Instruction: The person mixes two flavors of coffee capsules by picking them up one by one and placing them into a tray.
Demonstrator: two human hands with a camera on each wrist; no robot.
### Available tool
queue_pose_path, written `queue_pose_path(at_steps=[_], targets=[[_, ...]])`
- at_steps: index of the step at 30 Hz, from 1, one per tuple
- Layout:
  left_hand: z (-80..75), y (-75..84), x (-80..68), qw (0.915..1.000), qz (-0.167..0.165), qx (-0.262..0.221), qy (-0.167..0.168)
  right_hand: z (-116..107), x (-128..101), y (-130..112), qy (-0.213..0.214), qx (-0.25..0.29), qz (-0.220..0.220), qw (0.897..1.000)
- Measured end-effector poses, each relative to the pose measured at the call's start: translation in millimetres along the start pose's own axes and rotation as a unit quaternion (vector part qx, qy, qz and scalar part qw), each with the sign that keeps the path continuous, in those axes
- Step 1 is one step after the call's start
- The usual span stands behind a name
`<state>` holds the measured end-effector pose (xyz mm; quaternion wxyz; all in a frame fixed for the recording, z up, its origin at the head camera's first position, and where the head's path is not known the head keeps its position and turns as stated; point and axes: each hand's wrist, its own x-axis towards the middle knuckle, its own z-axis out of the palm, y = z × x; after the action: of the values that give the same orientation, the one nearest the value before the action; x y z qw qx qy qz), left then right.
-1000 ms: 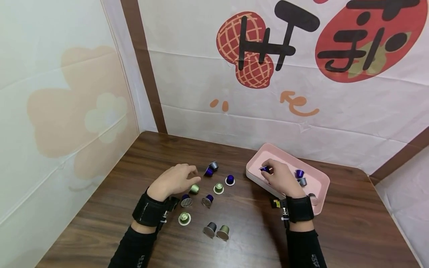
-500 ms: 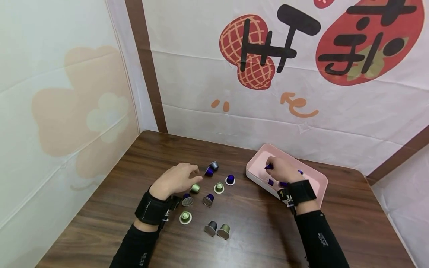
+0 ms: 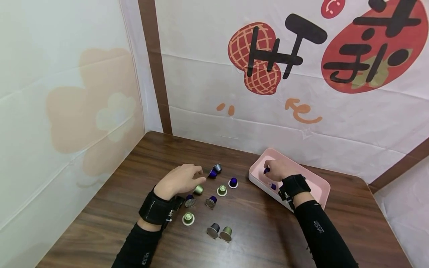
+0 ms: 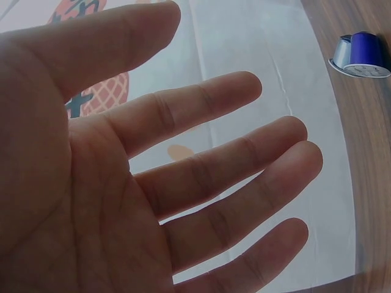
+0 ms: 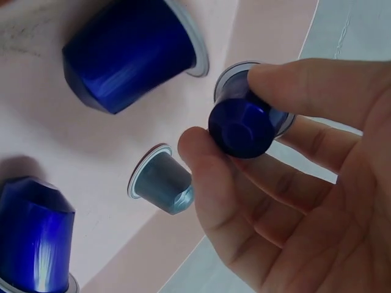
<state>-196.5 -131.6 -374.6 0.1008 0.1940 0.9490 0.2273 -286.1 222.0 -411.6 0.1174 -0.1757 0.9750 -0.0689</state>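
My right hand is over the far left end of the pink tray and pinches a blue capsule between thumb and fingers. Under it in the tray lie two more blue capsules and a grey capsule. My left hand hovers over the loose capsules on the wooden table, fingers relaxed and spread, holding nothing. Nearest to its fingertips are a green capsule and a blue capsule.
Several blue, green and grey capsules lie scattered on the table between my hands, such as a green one and a grey and green pair nearer me. White printed walls close the table at the back and left.
My right hand has carried the blue capsule from the tray's middle to its far left end. The left hand has hardly moved. The head view has shifted slightly.
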Motion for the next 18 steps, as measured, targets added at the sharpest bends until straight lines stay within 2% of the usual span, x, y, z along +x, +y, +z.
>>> queue_pose_path(at_steps=[10,13,18], targets=[[0.4,2.4,0.2,1.0000,-0.001,0.002,-0.002,-3.5,-3.8,-1.6,0.012,0.013,0.006,1.000],[0.2,2.7,0.0,1.0000,-0.003,0.002,-0.003,-4.5,-5.9,-3.7,0.018,0.004,-0.005,1.000],[-0.1,1.7,0.3,1.0000,-0.001,0.002,-0.004,-6.5,-12.8,-10.6,0.058,-0.004,-0.037,0.998]])
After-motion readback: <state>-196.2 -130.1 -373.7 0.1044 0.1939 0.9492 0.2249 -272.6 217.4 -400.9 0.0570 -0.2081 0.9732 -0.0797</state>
